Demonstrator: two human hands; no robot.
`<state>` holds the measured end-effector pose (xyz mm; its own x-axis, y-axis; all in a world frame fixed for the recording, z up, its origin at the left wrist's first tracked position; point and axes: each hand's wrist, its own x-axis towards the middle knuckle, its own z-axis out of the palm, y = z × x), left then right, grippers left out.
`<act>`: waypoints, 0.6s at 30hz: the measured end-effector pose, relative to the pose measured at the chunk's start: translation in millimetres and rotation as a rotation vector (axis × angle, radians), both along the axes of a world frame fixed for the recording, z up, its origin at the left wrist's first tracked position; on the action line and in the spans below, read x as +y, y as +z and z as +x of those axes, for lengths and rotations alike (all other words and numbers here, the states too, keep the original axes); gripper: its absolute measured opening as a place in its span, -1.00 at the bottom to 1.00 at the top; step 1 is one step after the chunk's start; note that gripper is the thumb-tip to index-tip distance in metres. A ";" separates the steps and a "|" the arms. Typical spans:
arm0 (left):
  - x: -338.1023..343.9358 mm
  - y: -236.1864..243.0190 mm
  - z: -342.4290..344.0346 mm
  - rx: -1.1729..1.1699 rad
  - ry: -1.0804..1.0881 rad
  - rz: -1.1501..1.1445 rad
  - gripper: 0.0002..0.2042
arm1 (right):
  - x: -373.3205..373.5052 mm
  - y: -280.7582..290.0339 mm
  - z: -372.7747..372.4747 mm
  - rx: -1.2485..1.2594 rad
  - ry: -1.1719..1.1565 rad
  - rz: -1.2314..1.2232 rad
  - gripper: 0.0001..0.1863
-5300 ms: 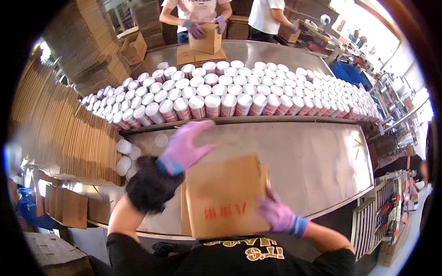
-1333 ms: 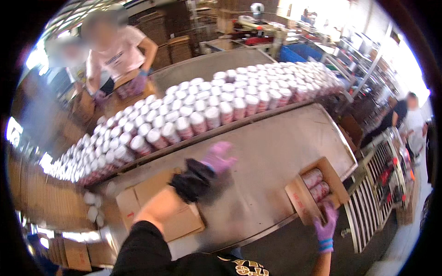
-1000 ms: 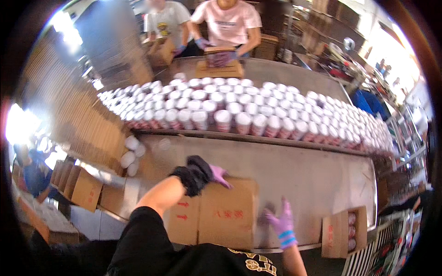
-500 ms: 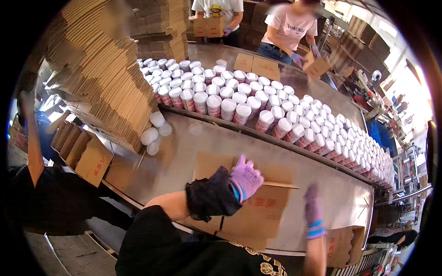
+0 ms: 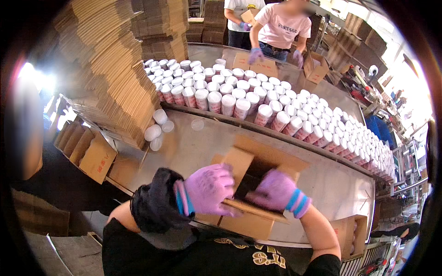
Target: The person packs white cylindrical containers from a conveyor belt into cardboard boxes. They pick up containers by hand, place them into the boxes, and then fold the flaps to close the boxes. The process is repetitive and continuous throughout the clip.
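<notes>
A brown carton [image 5: 98,160], pink shirt [image 5: 283,20] and black shirt [image 5: 202,257] are lettered.

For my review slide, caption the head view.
Left hand and right hand, gloved, at an open cardboard box; rows of cans beyond.

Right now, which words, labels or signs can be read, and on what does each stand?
I tell where print stands, without copying it.
Black shirt: gold letters, upside down
Pink shirt: dark letters
Left carton: red characters
Far flat carton: red characters
White-lidded cans: red print, too small to read
Nearest carton: none I can make out
</notes>
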<state>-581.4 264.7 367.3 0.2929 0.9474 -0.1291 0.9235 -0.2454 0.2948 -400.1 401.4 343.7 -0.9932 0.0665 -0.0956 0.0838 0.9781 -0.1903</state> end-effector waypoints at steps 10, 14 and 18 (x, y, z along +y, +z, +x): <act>33.1 -54.4 -14.8 -0.318 0.301 0.664 -0.70 | 19.3 1.9 20.7 0.215 -0.221 -0.062 -0.36; 32.3 -65.5 -21.1 -0.425 0.127 0.733 -0.83 | 17.5 -23.0 43.3 0.332 -0.624 -0.606 -0.17; 54.9 -32.5 -38.8 -0.540 0.030 0.360 -0.86 | 5.0 -26.3 72.6 0.331 -0.739 -0.886 -0.05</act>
<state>-620.2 319.5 334.8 0.2008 0.9124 0.3566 0.6761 -0.3925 0.6236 -327.5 406.4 317.4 -0.7275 0.6710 -0.1432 0.3897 0.2323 -0.8912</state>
